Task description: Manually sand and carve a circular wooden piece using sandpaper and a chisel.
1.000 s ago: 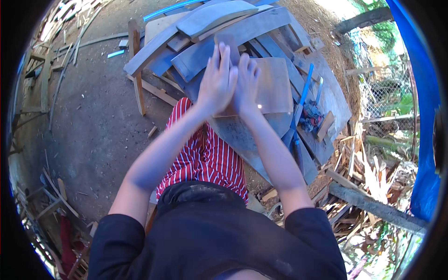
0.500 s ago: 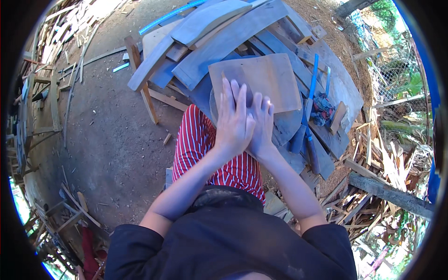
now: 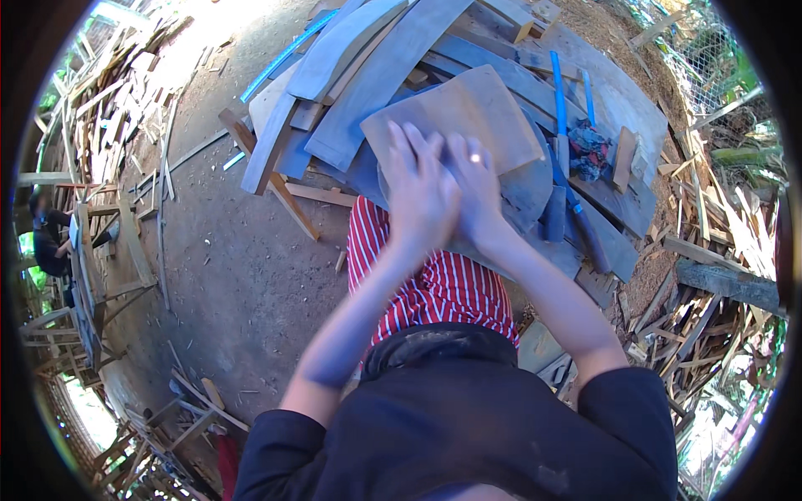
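Observation:
My left hand (image 3: pixel 420 188) and my right hand (image 3: pixel 474 188) are side by side, touching, in front of my lap. The fingers of both are stretched out and lie over the near part of a flat, squarish brown wooden board (image 3: pixel 493 104). Motion blurs both hands. Nothing shows between the fingers, though the palms are hidden. A ring-like bright spot shows on a right finger. Beneath the board is a rounded grey wooden piece (image 3: pixel 535 196), partly covered by it.
Right of the board lie a long blue-looking blade (image 3: pixel 558 96), dark handles (image 3: pixel 591 238), a crumpled dark rag (image 3: pixel 587 150) and a wood block (image 3: pixel 624 159). Curved planks (image 3: pixel 380 104) are stacked beyond. Scrap wood (image 3: pixel 727 284) piles at right. Another person (image 3: pixel 52 242) is at far left.
The view has turned, so the whole scene appears rotated counterclockwise. My hands have blurred with motion and remain together over the board's near part.

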Tool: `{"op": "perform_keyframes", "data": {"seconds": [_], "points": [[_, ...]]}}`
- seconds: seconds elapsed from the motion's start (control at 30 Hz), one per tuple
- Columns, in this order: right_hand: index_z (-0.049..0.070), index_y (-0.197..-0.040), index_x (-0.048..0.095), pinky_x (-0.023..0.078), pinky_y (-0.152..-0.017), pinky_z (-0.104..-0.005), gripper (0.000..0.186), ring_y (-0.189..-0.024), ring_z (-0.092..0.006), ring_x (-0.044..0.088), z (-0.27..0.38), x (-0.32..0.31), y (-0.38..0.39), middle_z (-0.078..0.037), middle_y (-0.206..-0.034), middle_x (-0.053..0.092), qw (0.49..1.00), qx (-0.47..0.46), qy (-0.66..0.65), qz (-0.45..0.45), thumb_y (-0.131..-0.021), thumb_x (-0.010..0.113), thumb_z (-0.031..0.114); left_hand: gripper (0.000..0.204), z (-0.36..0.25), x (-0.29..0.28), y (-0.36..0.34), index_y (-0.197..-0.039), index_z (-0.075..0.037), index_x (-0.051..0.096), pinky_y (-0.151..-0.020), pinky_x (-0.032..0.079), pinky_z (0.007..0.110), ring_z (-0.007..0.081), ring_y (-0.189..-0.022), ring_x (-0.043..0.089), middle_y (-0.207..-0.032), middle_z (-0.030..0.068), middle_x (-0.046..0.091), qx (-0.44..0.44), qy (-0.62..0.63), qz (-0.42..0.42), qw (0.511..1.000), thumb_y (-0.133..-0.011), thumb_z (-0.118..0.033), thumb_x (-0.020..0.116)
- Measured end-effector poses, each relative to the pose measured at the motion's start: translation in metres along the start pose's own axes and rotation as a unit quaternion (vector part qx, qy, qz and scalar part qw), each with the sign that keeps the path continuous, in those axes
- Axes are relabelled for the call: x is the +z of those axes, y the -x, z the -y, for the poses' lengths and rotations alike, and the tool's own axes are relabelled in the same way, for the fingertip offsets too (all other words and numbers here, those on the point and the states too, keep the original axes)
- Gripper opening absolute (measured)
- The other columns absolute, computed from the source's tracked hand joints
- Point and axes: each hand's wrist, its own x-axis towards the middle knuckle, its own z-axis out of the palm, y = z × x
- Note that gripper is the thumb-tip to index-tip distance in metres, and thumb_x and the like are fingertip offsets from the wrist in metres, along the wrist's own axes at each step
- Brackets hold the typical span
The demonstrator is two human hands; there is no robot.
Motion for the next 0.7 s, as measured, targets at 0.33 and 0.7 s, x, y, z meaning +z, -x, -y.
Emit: {"op": "perform_keyframes", "data": {"seconds": [0.33, 0.7], "points": [[0.017, -0.121, 0.057, 0.035, -0.088, -0.0413, 0.039, -0.109, -0.0294, 0.043, -0.008, 0.032, -0.109, -0.010, -0.116, 0.047, 0.990, 0.062, 0.118, -0.045, -0.083, 0.056, 0.029, 0.047, 0.066, 0.001, -0.106, -0.140, -0.008, 0.041, -0.114, 0.015, 0.061, 0.0402, -0.147, 0.012, -0.154, 0.0261, 0.024, 0.023, -0.011, 0.008, 1.000, -0.096, -0.027, 0.040], [0.013, -0.123, 0.060, 0.040, -0.088, -0.0437, 0.041, -0.103, -0.0342, 0.045, 0.003, -0.036, 0.002, -0.013, -0.105, 0.049, 0.991, 0.080, -0.100, -0.034, -0.084, 0.056, 0.027, 0.061, -0.011, 0.005, -0.007, -0.141, 0.005, 0.035, -0.112, 0.010, 0.066, 0.0464, -0.145, 0.011, -0.148, 0.0345, 0.028, 0.014, -0.090, 0.064, 0.994, -0.094, -0.033, 0.046]]}}
